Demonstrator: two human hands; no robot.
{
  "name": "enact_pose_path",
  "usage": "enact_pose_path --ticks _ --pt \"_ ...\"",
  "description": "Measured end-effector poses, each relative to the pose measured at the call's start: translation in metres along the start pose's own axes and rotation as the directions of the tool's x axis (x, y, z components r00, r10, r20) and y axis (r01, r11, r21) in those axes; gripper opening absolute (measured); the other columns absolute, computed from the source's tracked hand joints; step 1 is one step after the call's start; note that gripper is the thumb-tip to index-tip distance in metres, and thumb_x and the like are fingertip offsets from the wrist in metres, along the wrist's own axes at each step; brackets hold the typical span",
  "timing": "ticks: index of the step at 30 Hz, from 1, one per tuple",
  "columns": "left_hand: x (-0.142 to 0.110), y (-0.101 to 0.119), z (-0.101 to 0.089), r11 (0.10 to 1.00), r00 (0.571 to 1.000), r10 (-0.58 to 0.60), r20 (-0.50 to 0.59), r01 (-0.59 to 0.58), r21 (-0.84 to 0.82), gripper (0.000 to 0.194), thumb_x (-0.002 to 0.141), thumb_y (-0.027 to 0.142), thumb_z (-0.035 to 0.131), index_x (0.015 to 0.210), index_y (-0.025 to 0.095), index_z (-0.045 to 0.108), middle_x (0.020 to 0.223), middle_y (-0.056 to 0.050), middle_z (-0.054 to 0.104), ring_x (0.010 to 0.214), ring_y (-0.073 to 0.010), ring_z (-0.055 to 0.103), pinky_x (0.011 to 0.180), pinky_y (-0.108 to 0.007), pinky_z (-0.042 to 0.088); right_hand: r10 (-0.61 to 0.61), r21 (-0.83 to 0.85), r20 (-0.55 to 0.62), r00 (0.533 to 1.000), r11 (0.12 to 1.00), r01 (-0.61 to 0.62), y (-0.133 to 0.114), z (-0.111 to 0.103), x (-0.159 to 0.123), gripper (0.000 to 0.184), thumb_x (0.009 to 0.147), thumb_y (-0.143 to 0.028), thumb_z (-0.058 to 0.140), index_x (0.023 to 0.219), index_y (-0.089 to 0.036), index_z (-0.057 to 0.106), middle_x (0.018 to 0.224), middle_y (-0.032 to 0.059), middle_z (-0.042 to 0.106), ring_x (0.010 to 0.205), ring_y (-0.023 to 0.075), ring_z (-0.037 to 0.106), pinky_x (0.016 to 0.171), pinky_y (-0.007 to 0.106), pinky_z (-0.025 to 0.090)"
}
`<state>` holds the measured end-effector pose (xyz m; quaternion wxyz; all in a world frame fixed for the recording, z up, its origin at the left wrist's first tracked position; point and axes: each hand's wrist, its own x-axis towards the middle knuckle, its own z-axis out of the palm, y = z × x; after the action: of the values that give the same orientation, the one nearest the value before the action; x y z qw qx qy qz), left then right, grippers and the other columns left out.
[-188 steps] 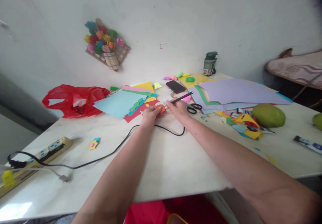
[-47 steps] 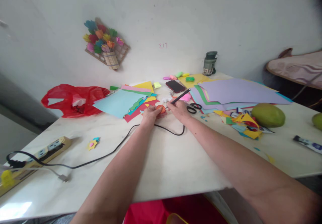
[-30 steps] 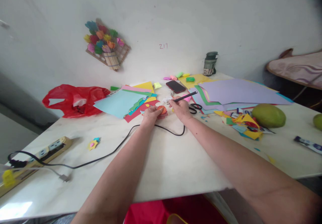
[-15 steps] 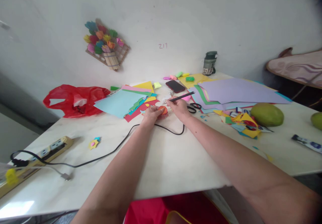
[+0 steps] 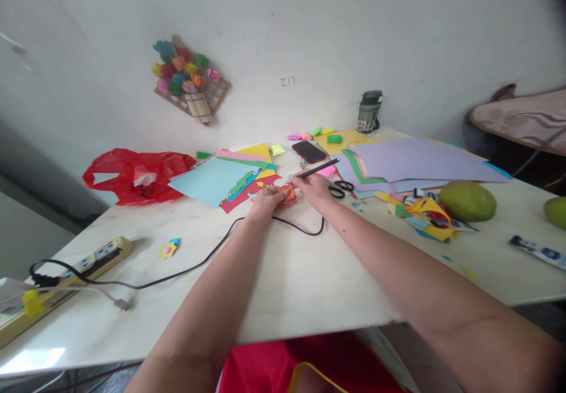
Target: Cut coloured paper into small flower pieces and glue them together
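My left hand (image 5: 266,200) is closed, pinching a small round orange piece (image 5: 289,193) between thumb and fingers. In my right hand (image 5: 315,188) is a slim black pen-like tool (image 5: 319,168). Its shaft slants up to the right and its lower tip is close to the orange piece. Whether the tip touches it I cannot tell. Beside my right wrist lie black-handled scissors (image 5: 338,189). Behind my left hand is red paper (image 5: 236,202) with wavy green and blue strips. A black cord (image 5: 201,263) runs under my left forearm.
At left are a red plastic bag (image 5: 132,172), a power strip (image 5: 95,263) and a yellow paper cutout (image 5: 167,250). A phone (image 5: 309,151) and a bottle (image 5: 369,112) stand further back. Coloured sheets (image 5: 424,157), paper scraps (image 5: 435,219) and a green fruit (image 5: 467,200) occupy the right.
The view has shifted slightly. The upper end of the black tool has dipped and moved a little left. Both hands keep their hold.
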<state>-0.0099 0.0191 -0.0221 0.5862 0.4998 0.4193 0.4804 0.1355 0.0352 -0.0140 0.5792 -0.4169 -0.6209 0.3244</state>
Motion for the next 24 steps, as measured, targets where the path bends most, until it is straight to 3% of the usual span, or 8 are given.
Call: enact_pose_path --ticks 24 --pt "0.0015 -0.0006 -0.0002 0.999 1.0 -0.021 -0.004 0.021 -0.038 0.033 0.053 0.032 0.083 0.067 0.013 0.059 0.067 -0.005 0.068 0.066 -0.0208 0.069 0.068 -0.032 0.055 -0.024 -0.071 0.003 1.0 0.997 0.024 0.0001 -0.0008 -0.0012 0.02 0.071 -0.037 0.062 0.066 -0.017 0.059 0.064 0.0035 0.065 0.069 0.0177 0.063 0.063 0.026 0.047"
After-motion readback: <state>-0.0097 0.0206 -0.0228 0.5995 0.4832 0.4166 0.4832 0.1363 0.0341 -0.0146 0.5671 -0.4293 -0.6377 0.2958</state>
